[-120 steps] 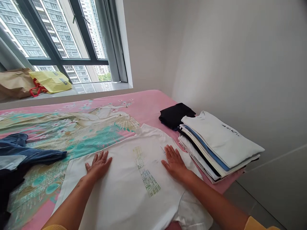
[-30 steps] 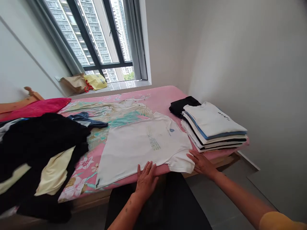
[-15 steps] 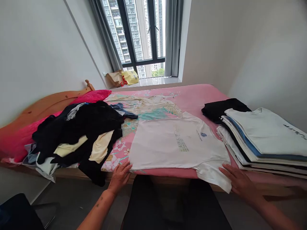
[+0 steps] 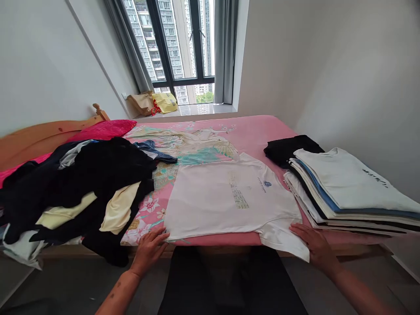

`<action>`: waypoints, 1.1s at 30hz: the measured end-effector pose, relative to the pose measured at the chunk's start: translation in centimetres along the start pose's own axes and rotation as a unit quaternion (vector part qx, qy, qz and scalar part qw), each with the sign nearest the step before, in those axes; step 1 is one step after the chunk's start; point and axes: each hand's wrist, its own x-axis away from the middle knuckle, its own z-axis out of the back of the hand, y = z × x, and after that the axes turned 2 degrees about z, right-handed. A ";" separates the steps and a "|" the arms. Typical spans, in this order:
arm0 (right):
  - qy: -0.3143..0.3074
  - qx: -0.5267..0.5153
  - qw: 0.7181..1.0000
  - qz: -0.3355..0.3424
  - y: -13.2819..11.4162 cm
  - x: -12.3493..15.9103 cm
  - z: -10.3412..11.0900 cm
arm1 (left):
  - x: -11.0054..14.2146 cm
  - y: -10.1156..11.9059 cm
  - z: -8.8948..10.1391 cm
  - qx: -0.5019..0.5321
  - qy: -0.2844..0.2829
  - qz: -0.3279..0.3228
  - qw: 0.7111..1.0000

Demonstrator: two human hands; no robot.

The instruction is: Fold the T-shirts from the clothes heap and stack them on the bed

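Observation:
A white T-shirt lies spread flat on the bed in front of me, its collar to the right. It carries a column of green print and a small blue emblem. My left hand rests at the lower left hem corner, fingers stretched out on the bed edge and touching the fabric. My right hand lies against the edge of the near sleeve, fingers extended, thumb hidden. The sleeve hangs slightly over the bed's front edge.
On the right stands a stack of folded shirts, with a folded black garment behind it. A loose heap of dark clothes covers the left. Paper bags sit on the windowsill. The pink bedsheet shows behind.
My hands have gone from smoothing the shirt's middle to its near edge. The left slid left to the hem corner; the right stays by the sleeve. The view has swung left.

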 end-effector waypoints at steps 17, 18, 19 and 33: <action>0.056 -0.145 0.976 -0.153 -3.8 -0.5 0.7 | -0.8 2.0 0.7 0.072 -0.020 0.110 0.991; 0.057 -0.156 0.970 -0.177 -4.1 -0.9 1.0 | -1.0 1.9 0.8 0.079 -0.016 0.110 0.991; 0.063 -0.167 0.963 -0.200 -4.3 -1.4 1.3 | -1.2 1.8 0.8 0.087 -0.012 0.107 0.990; -0.077 -0.059 0.946 -0.310 6.4 -22.9 -0.7 | -17.3 -3.6 -2.6 0.221 -0.064 0.301 0.925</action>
